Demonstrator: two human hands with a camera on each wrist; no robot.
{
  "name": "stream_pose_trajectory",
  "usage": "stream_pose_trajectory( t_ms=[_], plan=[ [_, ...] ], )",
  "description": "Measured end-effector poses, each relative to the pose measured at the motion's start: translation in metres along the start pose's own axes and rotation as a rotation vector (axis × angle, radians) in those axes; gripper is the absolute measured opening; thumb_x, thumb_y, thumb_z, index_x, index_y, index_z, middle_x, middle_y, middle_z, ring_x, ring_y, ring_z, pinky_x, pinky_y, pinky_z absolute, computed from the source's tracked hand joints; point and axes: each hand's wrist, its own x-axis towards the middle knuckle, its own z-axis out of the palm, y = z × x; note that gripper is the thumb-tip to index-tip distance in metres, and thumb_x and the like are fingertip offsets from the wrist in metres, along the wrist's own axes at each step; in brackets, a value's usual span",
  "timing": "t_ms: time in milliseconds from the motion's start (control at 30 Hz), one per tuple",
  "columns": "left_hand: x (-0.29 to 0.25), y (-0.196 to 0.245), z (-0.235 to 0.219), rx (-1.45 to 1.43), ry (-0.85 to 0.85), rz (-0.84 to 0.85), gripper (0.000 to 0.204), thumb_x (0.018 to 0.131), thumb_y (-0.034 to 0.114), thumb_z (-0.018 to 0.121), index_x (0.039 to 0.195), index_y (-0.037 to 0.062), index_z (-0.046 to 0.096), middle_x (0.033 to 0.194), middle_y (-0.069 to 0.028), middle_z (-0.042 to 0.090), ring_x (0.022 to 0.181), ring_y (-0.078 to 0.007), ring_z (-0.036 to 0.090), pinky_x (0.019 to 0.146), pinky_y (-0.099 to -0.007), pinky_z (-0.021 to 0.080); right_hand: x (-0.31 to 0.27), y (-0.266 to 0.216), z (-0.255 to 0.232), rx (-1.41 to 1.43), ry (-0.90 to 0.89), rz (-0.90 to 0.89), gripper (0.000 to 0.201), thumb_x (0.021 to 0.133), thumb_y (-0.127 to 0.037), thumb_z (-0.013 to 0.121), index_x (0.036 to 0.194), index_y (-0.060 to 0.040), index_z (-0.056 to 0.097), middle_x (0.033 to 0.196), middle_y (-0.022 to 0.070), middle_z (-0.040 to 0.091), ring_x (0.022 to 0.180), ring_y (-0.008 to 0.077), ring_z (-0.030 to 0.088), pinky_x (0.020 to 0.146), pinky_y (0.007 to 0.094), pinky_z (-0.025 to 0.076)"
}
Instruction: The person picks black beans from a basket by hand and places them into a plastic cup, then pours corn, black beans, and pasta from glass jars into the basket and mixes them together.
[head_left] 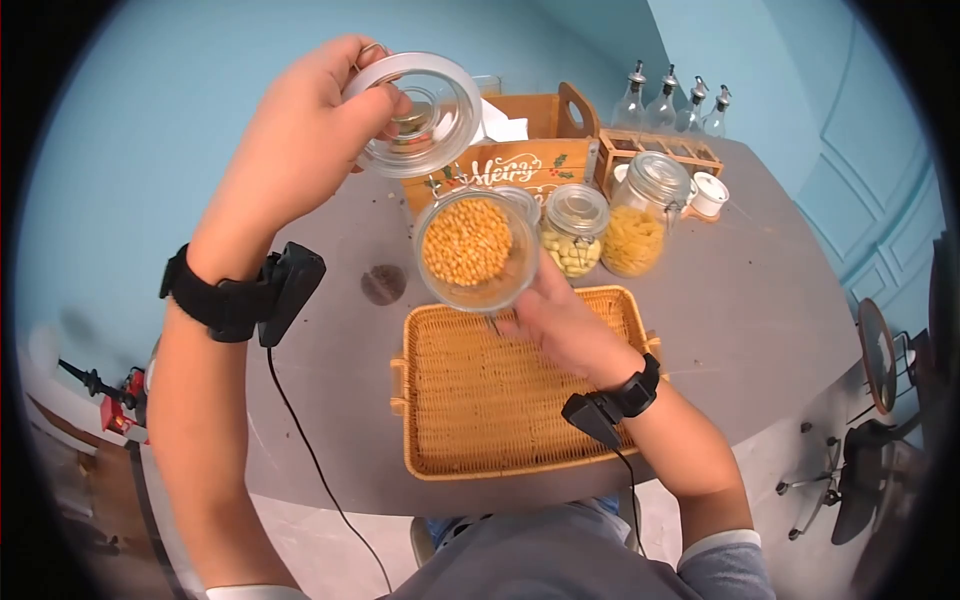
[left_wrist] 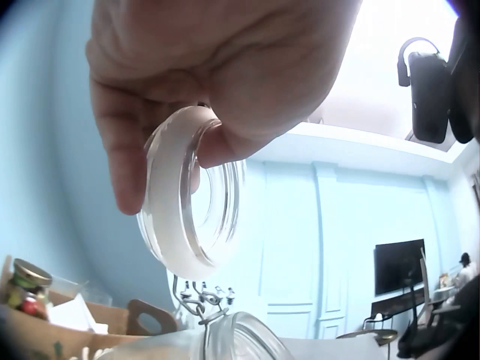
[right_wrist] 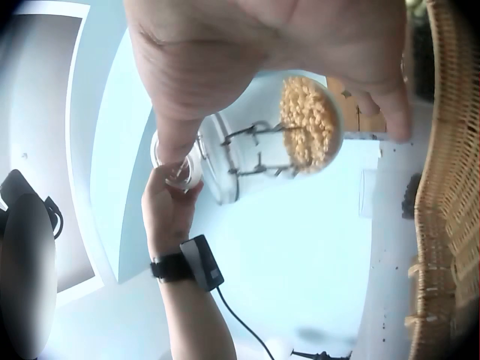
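Note:
My left hand (head_left: 310, 130) grips the clear glass lid (head_left: 463, 140) by its edge, thumb across the rim, and tilts it up. Wire clips join this lid to a glass jar (head_left: 522, 262) with yellow corn kernels (head_left: 465, 240) at its bottom. My right hand (head_left: 570, 325) holds the jar from its right side, its mouth tilted towards me above the back of a wicker tray (head_left: 470, 400). In the right wrist view the kernels (right_wrist: 309, 124) lie in the far end of the jar, and the lid (left_wrist: 169, 210) stands on edge in the left wrist view.
Behind the jar is a wooden crate (head_left: 545, 158) with lettering. To the right stand a jar of pale pieces (head_left: 572, 250) and a jar of pasta (head_left: 633, 240). Farther back are bottles (head_left: 660, 110) in a wooden rack and a white pot (head_left: 710, 192). A dark round patch (head_left: 383, 284) lies left.

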Motion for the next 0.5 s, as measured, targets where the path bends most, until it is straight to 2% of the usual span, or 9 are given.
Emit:
stream_pose_trajectory(
  t_ms=[33, 67, 133, 167, 233, 333, 400, 467, 500],
  plan=[
    [-0.004, 0.005, 0.003, -0.014, 0.002, -0.004, 0.019, 0.091, 0.02, 0.057, 0.104, 0.0062, 0.06, 0.089, 0.0004, 0.068, 0.081, -0.006, 0.063, 0.063, -0.0237, 0.05, -0.008, -0.004, -0.007, 0.023, -0.11, -0.069, 0.102, 0.089, -0.035, 0.071, 0.155, -0.0021, -0.001, 0.146, 0.0132, 0.038, 0.12, 0.0166, 0.051, 0.094, 0.0298, 0.048],
    [-0.009, 0.009, 0.007, -0.078, -0.034, 0.004, 0.02, 0.092, 0.021, 0.057, 0.105, 0.0061, 0.06, 0.09, 0.0008, 0.069, 0.081, -0.0057, 0.063, 0.062, -0.0232, 0.05, -0.017, -0.004, -0.01, 0.014, -0.105, -0.057, 0.102, 0.089, -0.035, 0.071, 0.155, -0.0021, -0.001, 0.146, 0.0132, 0.038, 0.12, 0.0166, 0.051, 0.094, 0.0298, 0.048],
    [-0.016, 0.013, 0.015, -0.151, -0.061, 0.007, 0.02, 0.093, 0.021, 0.056, 0.106, 0.0061, 0.06, 0.091, 0.0012, 0.069, 0.082, -0.0055, 0.064, 0.062, -0.0228, 0.051, -0.033, -0.006, -0.017, 0.177, -0.117, -0.191, 0.114, 0.082, -0.031, 0.077, 0.155, -0.0009, -0.005, 0.155, 0.0141, 0.027, 0.137, 0.0235, 0.039, 0.108, 0.0348, 0.04],
    [-0.018, 0.012, 0.021, -0.182, -0.1, -0.007, 0.021, 0.094, 0.022, 0.056, 0.107, 0.0057, 0.059, 0.092, 0.0008, 0.07, 0.083, -0.0057, 0.065, 0.062, -0.0226, 0.051, -0.041, -0.007, -0.021, 0.171, -0.116, -0.173, 0.114, 0.082, -0.031, 0.077, 0.155, -0.0009, -0.005, 0.155, 0.0141, 0.027, 0.137, 0.0235, 0.039, 0.108, 0.0348, 0.04],
    [-0.026, 0.004, 0.033, -0.223, -0.126, -0.048, 0.021, 0.095, 0.022, 0.056, 0.108, 0.0054, 0.058, 0.093, 0.0005, 0.07, 0.083, -0.0059, 0.065, 0.062, -0.0225, 0.052, -0.057, -0.014, -0.028, 0.043, -0.036, -0.171, 0.122, 0.077, -0.03, 0.081, 0.155, -0.0007, -0.007, 0.157, 0.0163, 0.023, 0.143, 0.0254, 0.031, 0.113, 0.037, 0.035],
    [-0.037, -0.024, 0.058, -0.383, -0.248, -0.096, 0.018, 0.095, 0.018, 0.062, 0.108, 0.0062, 0.056, 0.092, -0.0004, 0.069, 0.081, -0.0053, 0.064, 0.063, -0.0234, 0.053, -0.073, -0.017, -0.041, -0.134, 0.086, -0.126, 0.123, 0.072, -0.026, 0.084, 0.155, 0.0005, -0.002, 0.154, 0.0207, 0.025, 0.141, 0.0277, 0.034, 0.113, 0.0374, 0.035],
    [-0.047, -0.041, 0.075, -0.406, -0.261, -0.113, 0.018, 0.094, 0.017, 0.064, 0.107, 0.0059, 0.056, 0.09, 0.0, 0.068, 0.08, -0.0054, 0.063, 0.065, -0.023, 0.052, -0.079, -0.018, -0.048, -0.262, 0.148, -0.085, 0.123, 0.07, -0.024, 0.085, 0.155, 0.0006, -0.001, 0.153, 0.0222, 0.026, 0.14, 0.0286, 0.034, 0.113, 0.0374, 0.035],
    [-0.053, -0.067, 0.095, -0.432, -0.273, -0.124, 0.018, 0.093, 0.016, 0.065, 0.105, 0.0056, 0.056, 0.088, 0.0004, 0.066, 0.078, -0.0056, 0.062, 0.066, -0.0227, 0.051, -0.081, -0.018, -0.053, -0.57, 0.273, -0.045, 0.125, 0.065, -0.022, 0.087, 0.154, 0.0019, 0.003, 0.148, 0.0248, 0.03, 0.138, 0.0323, 0.034, 0.113, 0.0397, 0.035],
    [-0.056, -0.082, 0.106, -0.371, -0.271, -0.066, 0.018, 0.092, 0.014, 0.067, 0.103, 0.0049, 0.057, 0.087, -0.0005, 0.065, 0.078, -0.0076, 0.061, 0.068, -0.024, 0.05, -0.083, -0.018, -0.055, -0.579, 0.264, -0.034, 0.125, 0.065, -0.022, 0.087, 0.154, 0.0019, 0.003, 0.148, 0.0248, 0.03, 0.138, 0.0323, 0.034, 0.113, 0.0397, 0.035]
  ],
)
